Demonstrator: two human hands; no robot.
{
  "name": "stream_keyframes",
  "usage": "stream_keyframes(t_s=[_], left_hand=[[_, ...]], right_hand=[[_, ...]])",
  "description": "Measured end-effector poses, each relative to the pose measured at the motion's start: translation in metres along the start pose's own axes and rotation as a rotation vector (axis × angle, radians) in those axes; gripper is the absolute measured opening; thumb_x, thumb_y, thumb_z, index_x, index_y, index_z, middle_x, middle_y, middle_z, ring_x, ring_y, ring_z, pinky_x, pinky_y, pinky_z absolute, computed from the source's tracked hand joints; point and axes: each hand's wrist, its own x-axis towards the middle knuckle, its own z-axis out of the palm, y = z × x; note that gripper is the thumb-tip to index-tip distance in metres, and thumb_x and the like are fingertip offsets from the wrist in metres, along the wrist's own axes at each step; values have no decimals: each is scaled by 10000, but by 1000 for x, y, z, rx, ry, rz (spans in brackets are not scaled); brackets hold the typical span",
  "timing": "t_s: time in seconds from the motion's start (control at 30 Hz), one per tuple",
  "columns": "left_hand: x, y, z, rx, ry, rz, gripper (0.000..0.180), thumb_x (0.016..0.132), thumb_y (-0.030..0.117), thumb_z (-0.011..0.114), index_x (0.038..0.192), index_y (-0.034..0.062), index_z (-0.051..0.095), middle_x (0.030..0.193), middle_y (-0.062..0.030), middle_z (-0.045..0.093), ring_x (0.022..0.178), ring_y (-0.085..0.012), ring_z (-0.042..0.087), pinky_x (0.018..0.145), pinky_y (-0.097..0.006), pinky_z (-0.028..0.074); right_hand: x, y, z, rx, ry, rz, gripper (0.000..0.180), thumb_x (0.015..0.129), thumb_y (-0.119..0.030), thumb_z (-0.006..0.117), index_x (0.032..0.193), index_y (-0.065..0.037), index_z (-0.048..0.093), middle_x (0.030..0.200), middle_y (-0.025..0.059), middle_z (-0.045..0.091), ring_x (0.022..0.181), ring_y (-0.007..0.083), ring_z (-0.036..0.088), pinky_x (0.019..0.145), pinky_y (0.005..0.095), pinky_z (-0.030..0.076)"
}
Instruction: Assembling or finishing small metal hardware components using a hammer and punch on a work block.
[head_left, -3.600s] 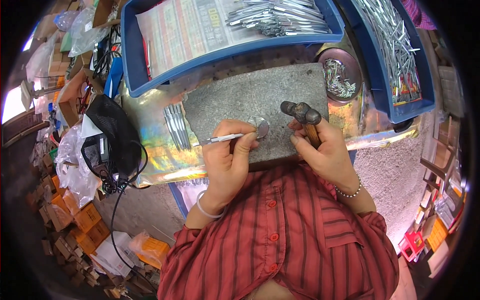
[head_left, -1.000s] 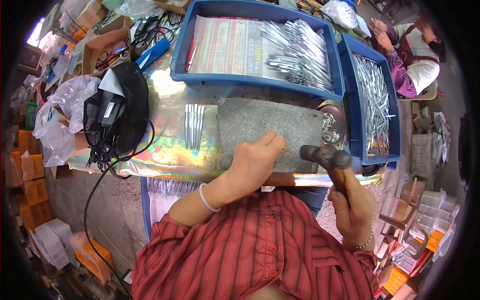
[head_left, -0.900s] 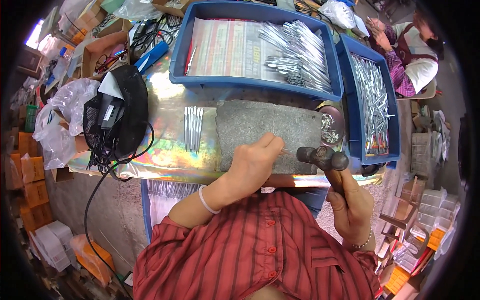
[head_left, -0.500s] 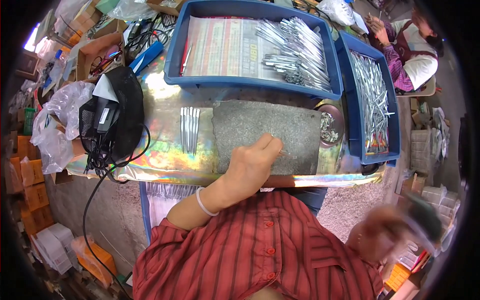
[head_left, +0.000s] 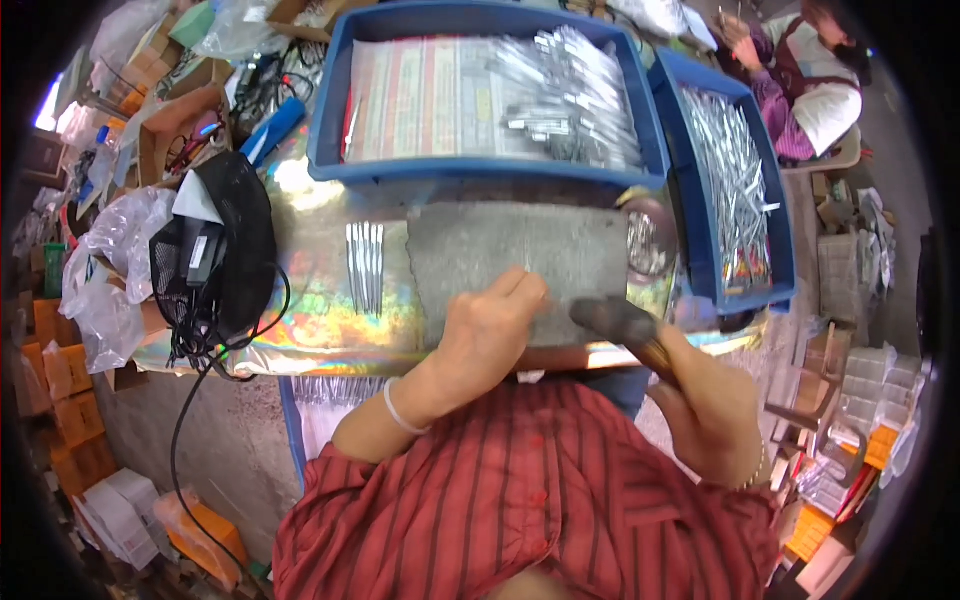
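My left hand (head_left: 492,330) rests on the near edge of a grey stone slab (head_left: 500,255), fingers curled; what it pinches is hidden. My right hand (head_left: 705,405) grips the wooden handle of a hammer (head_left: 620,322), whose dark head hovers over the slab's near right corner. A few thin metal pieces (head_left: 365,265) lie in a row on the shiny foil sheet (head_left: 310,320) just left of the slab.
A large blue tray (head_left: 330,130) with metal parts stands behind the slab, a second blue tray (head_left: 700,250) of metal strips at right. A small round dish (head_left: 650,240) sits between. A black bag (head_left: 225,250) with cables lies left. Another person (head_left: 800,80) sits far right.
My right hand swung down and out to the lower right with the hammer, then came back up to the slab's near right corner. My left hand stayed on the slab.
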Motion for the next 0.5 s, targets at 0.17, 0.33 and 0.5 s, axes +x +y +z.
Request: stream_keyframes(t_s=[0.17, 0.33, 0.5], left_hand=[[6, 24, -32, -700, 24, -287, 60, 843, 61, 549, 879, 18, 527, 829, -82, 593, 562, -176, 603, 469, -285, 485], [14, 14, -65, -1551, 84, -619, 140, 889, 148, 543, 931, 15, 533, 879, -105, 601, 568, -124, 599, 506, -223, 512], [9, 16, -60, -1502, 81, -747, 164, 888, 163, 544, 935, 14, 496, 860, -124, 579, 502, -111, 554, 458, -192, 453]], right_hand=[[-18, 21, 7, 52, 217, 186, 278, 808, 21, 508, 1084, 36, 541, 856, 100, 623, 760, 150, 590, 642, 279, 440], [-11, 76, 68, -80, 103, 196, 381, 829, -19, 521, 1206, -9, 468, 1049, 186, 569, 904, 333, 570, 772, 350, 437], [-10, 88, 73, -105, 89, 226, 341, 833, -38, 520, 1170, 0, 485, 992, 178, 552, 807, 340, 546, 721, 371, 432]])
